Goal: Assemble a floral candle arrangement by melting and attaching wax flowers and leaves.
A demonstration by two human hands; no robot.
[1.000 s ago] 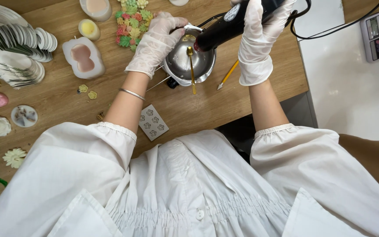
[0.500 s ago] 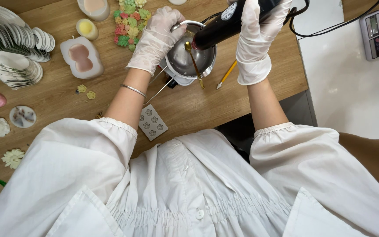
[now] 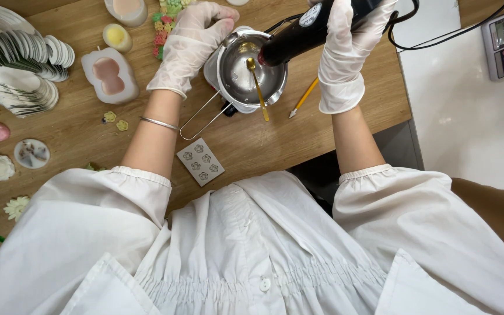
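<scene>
From the head view, my gloved right hand (image 3: 345,52) has its grip clenched around a black heat gun (image 3: 316,26), its nozzle aimed into the steel pot (image 3: 251,73) on the tabletop (image 3: 252,146). My gloved left hand (image 3: 191,44) grips the pot's far rim. A gold spoon (image 3: 258,87) leans inside the pot. A yellow pencil (image 3: 304,97) lies just beside it.

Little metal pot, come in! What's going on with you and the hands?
Left hand steadies the metal pot by its rim. Right hand aims black heat gun into it. Gold spoon rests inside.
</scene>
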